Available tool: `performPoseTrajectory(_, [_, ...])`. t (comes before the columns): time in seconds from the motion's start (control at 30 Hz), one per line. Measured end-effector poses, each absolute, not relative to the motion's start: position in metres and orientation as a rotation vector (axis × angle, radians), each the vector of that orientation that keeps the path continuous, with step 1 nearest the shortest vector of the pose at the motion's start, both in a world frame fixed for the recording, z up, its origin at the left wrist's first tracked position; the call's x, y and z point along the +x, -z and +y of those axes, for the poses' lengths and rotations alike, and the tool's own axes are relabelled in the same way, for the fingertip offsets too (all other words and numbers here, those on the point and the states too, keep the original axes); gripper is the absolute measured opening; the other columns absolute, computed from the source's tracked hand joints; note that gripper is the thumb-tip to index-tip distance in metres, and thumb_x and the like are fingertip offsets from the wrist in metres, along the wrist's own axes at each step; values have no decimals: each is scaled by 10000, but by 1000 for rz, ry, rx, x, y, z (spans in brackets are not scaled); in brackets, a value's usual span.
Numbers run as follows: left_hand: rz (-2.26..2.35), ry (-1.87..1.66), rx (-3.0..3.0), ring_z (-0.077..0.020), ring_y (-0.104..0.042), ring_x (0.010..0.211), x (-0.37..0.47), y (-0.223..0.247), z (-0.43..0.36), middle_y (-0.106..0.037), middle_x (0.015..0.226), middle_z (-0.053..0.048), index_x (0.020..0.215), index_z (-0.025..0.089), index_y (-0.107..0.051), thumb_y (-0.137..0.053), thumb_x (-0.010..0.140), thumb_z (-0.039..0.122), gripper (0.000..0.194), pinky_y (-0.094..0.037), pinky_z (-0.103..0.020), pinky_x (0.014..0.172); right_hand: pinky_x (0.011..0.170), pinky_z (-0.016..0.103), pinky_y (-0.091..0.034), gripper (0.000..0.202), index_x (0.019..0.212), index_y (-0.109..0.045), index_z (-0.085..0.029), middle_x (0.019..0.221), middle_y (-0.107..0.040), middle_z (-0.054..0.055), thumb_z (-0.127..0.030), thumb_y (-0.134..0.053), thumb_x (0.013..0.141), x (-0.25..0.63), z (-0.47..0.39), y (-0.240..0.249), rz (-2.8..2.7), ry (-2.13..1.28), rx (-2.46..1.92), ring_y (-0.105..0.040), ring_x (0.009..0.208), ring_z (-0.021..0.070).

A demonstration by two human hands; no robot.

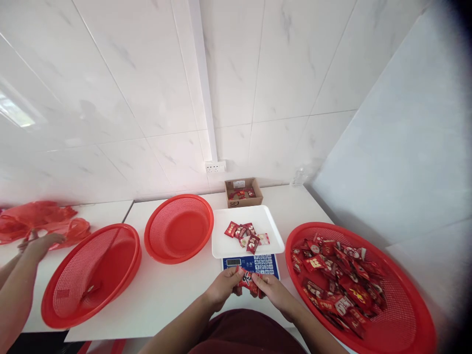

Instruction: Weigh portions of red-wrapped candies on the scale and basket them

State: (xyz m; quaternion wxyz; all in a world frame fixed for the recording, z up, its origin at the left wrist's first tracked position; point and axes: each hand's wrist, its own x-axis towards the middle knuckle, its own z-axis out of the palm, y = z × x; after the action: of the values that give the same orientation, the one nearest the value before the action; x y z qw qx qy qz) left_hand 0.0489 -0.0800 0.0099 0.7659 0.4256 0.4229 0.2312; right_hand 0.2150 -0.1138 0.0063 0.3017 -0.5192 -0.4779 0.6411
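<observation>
Between my two hands is a small red candy packet (248, 280) with white and dark lettering, held just in front of a blue digital scale (236, 263). My left hand (225, 286) pinches its left end, and my right hand (271, 289) grips its right end. On the scale rests a white tray (221, 246), where several red and pink packets (248, 235) lie in a loose cluster. To the right of my right hand, a large red basket (405, 305) contains many red wrapped packets (337, 275).
A cardboard box (243, 201) with packets stands behind the tray. Left of it sits a red basket (179, 228); another red basket (121, 268) holds a packet. At far left, a co-worker's hand (40, 245) touches red plastic bags (44, 221). A wall socket (215, 167) is behind.
</observation>
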Motion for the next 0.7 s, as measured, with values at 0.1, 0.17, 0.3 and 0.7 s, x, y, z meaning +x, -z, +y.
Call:
performPoseTrajectory(0.1, [921,-513,962,-93,-373,506,50,-12,-79,-554,582,7,694,162,-560,-522,779,557,407,-309,-251,560,579,260,-336,526,602,-521,-172,574,-534,0,-621,-350,817,215,-112,-8,-1284,-1690,-1384,-432,545,115])
performPoseTrajectory(0.17, [948,-521,971,-91,-375,503,49,-11,-78,-522,548,19,679,157,-546,-533,770,562,416,-307,-249,554,583,261,-354,506,615,-517,-178,589,-540,0,-602,-342,828,216,-110,-6,-1327,-1658,-1408,-455,562,123])
performPoseTrajectory(0.3, [1008,-553,903,-81,-408,505,43,-11,-72,-512,580,23,703,141,-553,-590,711,586,447,-326,-247,570,664,290,-407,376,692,-551,-187,696,-596,29,-489,-387,844,224,-95,4,-1517,-1321,-1605,-537,676,167])
performPoseTrajectory(0.7, [1066,-583,767,-154,-594,769,27,-22,-71,-663,886,-76,907,148,-631,-630,711,536,435,-427,-263,703,877,350,-367,376,1190,-550,-257,1250,-481,103,-257,-503,816,226,-35,12,-2117,-524,-1909,-464,1096,251])
